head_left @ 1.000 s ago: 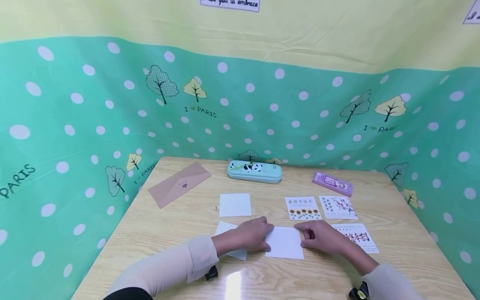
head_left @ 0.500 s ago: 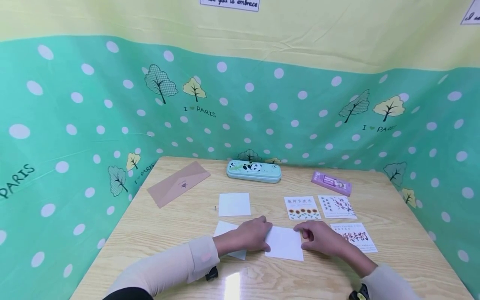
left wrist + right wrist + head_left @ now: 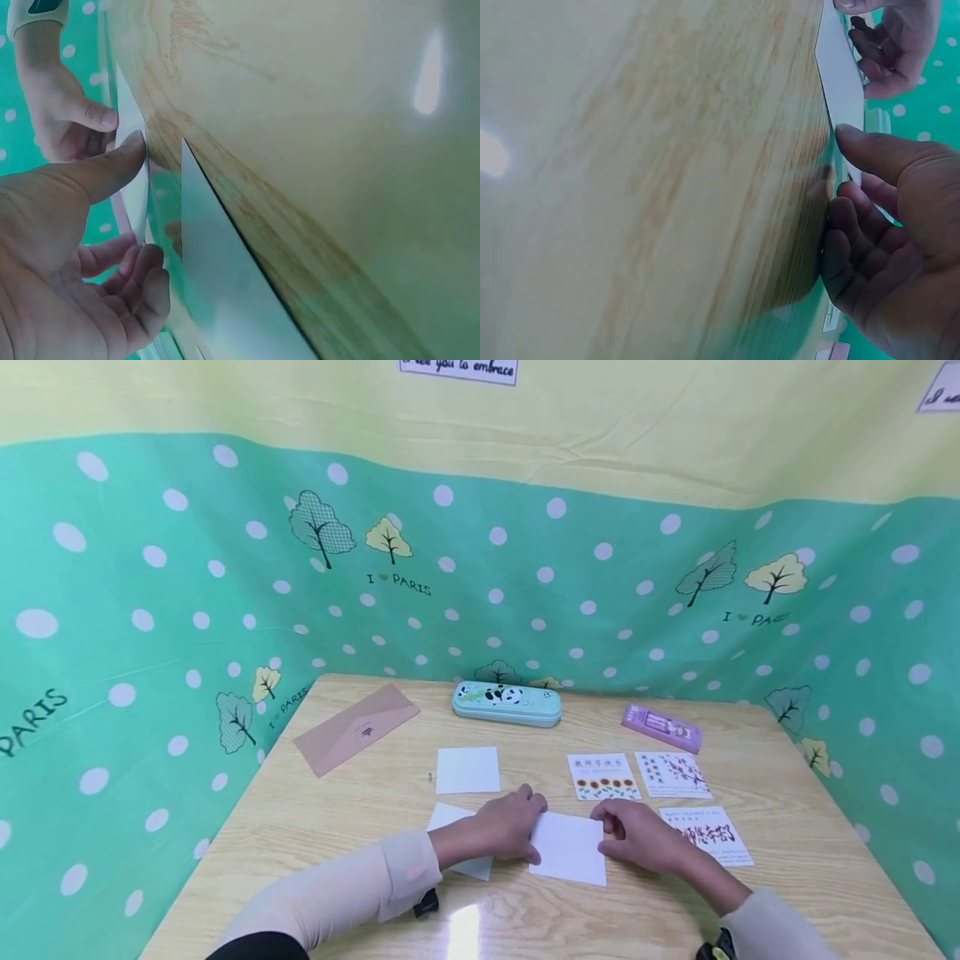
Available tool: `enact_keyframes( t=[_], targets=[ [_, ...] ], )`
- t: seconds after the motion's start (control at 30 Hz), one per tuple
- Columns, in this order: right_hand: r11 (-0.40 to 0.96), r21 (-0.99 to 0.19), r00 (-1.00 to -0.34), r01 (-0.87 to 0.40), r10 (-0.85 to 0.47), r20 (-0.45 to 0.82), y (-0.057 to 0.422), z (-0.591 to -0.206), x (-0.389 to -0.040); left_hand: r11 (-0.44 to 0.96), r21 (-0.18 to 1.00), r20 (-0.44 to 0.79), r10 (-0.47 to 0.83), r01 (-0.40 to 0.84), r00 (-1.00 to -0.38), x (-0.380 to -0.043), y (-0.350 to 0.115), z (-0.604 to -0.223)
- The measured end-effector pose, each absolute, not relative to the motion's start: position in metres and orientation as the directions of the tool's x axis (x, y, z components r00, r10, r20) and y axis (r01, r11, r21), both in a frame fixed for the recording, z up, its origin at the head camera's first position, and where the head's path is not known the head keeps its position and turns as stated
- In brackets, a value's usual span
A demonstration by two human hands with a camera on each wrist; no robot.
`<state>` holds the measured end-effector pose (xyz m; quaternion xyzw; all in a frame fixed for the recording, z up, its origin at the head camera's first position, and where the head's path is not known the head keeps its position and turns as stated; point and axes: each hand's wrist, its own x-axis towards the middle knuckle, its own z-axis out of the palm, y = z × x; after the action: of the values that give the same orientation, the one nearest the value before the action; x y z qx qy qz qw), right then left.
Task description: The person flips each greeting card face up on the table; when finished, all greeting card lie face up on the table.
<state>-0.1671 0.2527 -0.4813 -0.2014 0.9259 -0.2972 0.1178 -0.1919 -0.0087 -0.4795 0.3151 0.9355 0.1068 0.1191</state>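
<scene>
A blank white square card point(image 3: 568, 850) lies between my two hands in the head view. My left hand point(image 3: 508, 827) holds its left edge, the thumb at the near corner and curled fingers at the far one. At the right edge, my right hand point(image 3: 637, 835) holds the card between thumb and fingers. Both wrist views show a thumb against the card's near edge: the left thumb point(image 3: 124, 161) and the right thumb point(image 3: 870, 150). A second blank white card point(image 3: 474, 867) lies partly hidden under my left forearm. Another blank card point(image 3: 468, 770) lies farther back.
Printed cards lie to the right: one with sunflowers point(image 3: 604, 777), one with blossoms point(image 3: 673, 774) and one with red lettering point(image 3: 708, 837), partly covered by my right hand. Behind are a brown envelope point(image 3: 357, 730), a panda pencil case point(image 3: 507, 703) and a purple box point(image 3: 662, 728).
The card between my hands has shifted very slightly, its near right corner coming a little closer to me. Both hands keep nearly the same places on its edges.
</scene>
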Motion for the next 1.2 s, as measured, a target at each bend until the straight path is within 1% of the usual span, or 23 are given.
enact_keyframes(
  t=[0.1,0.2,0.3,0.37,0.47,0.57,0.63,0.73,0.83,0.93,1.03,1.2],
  targets=[
    [0.736,-0.616,-0.899,-0.281,-0.427,-0.100,0.253,-0.481,-0.167,0.778,0.296,-0.137,0.609,0.554,-0.781,-0.193,-0.008,-0.480],
    [0.730,-0.621,-0.900,-0.286,-0.427,-0.088,0.254,-0.479,-0.168,0.779,0.303,-0.113,0.602,0.549,-0.791,-0.196,-0.010,-0.479],
    [0.722,-0.621,-0.904,-0.305,-0.425,-0.050,0.257,-0.475,-0.170,0.781,0.317,-0.092,0.590,0.538,-0.802,-0.201,-0.012,-0.479],
    [0.715,-0.622,-0.911,-0.318,-0.411,-0.008,0.259,-0.470,-0.170,0.775,0.346,-0.072,0.584,0.529,-0.809,-0.205,-0.014,-0.476],
    [0.697,-0.634,-0.924,-0.334,-0.375,0.075,0.262,-0.464,-0.172,0.733,0.438,-0.016,0.585,0.520,-0.811,-0.210,-0.017,-0.469],
    [0.660,-0.671,-0.935,-0.339,-0.316,0.162,0.263,-0.459,-0.173,0.652,0.584,0.032,0.577,0.484,-0.816,-0.213,-0.018,-0.461],
    [0.625,-0.709,-0.943,-0.327,-0.269,0.197,0.265,-0.457,-0.174,0.599,0.666,0.046,0.562,0.445,-0.826,-0.214,-0.018,-0.456],
    [0.579,-0.772,-0.964,-0.262,-0.188,0.186,0.266,-0.455,-0.175,0.545,0.733,0.063,0.542,0.407,-0.838,-0.217,-0.017,-0.451],
    [0.552,-0.807,-0.977,-0.211,-0.152,0.152,0.267,-0.454,-0.175,0.520,0.736,0.106,0.544,0.433,-0.833,-0.219,-0.014,-0.450],
    [0.551,-0.806,-0.974,-0.217,-0.181,0.138,0.267,-0.454,-0.175,0.509,0.708,0.152,0.568,0.490,-0.809,-0.219,-0.010,-0.449],
    [0.569,-0.785,-0.966,-0.246,-0.215,0.146,0.267,-0.458,-0.176,0.512,0.674,0.181,0.584,0.532,-0.791,-0.218,-0.006,-0.450],
    [0.659,-0.697,-0.958,-0.282,-0.228,0.173,0.267,-0.461,-0.178,0.524,0.659,0.175,0.592,0.540,-0.787,-0.217,-0.002,-0.451]
  ],
)
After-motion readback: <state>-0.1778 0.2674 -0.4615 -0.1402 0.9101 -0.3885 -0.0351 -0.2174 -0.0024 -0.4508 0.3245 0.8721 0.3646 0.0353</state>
